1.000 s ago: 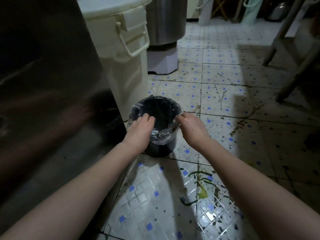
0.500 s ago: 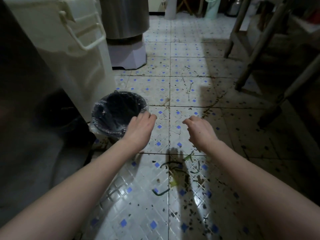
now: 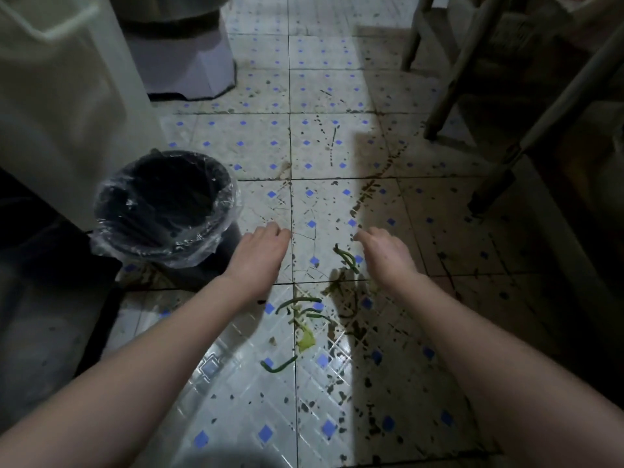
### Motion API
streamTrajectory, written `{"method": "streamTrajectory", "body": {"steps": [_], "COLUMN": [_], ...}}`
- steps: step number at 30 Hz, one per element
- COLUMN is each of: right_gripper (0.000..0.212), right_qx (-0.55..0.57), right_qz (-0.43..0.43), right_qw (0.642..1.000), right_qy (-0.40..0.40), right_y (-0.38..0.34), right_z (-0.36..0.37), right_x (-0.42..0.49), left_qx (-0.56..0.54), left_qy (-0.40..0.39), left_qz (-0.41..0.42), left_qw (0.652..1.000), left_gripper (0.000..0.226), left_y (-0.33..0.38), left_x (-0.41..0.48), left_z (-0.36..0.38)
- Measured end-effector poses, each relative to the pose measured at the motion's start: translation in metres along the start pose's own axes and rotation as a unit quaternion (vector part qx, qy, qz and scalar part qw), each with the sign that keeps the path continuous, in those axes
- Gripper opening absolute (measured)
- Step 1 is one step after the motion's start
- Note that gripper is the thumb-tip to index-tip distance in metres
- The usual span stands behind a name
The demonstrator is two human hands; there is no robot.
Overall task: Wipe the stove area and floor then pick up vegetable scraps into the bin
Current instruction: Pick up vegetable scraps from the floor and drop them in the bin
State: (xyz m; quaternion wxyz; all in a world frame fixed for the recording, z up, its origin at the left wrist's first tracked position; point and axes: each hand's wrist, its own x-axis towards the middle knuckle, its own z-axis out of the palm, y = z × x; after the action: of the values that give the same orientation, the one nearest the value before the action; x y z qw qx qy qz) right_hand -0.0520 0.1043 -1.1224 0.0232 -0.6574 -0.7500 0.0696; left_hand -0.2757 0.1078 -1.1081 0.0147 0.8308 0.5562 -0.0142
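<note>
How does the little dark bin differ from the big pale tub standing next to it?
The bin is small, round and black, its open top lined with clear plastic; the tub is cream, flat-sided and far taller, running out of view. Both stand side by side at the left.

2 empty hands over tiled floor [image 3: 236, 143], green scraps [image 3: 299, 304], lined bin [image 3: 165, 206]

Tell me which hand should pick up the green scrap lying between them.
Right. The right hand hovers just beside the curled green scrap; the left hand is farther from it, nearer the bin.
</note>
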Motion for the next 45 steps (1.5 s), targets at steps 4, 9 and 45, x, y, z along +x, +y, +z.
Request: {"method": "streamTrajectory", "body": {"steps": [4,9,45], "right_gripper": [0.047,0.038,0.015], "right_qx": [0.024,0.048,0.186], "right_qz": [0.004,0.016,0.097], "right_qw": [1.0,0.999,0.976], "right_qy": [-0.01,-0.015,0.056], "right_y": [0.007,0.011,0.038], "right_z": [0.022,0.05,0.102], "right_x": [0.005,0.012,0.027], "left_qx": [-0.001,0.009,-0.018], "left_qy": [-0.021,-0.032,-0.061], "left_qz": [0.008,0.017,0.032], "left_qw": [1.0,0.999,0.997], "left_gripper": [0.049,0.049,0.041], "left_y": [0.006,0.009,0.023], "left_x": [0.008,0.018,0.036], "left_z": [0.021,0.05,0.093]}}
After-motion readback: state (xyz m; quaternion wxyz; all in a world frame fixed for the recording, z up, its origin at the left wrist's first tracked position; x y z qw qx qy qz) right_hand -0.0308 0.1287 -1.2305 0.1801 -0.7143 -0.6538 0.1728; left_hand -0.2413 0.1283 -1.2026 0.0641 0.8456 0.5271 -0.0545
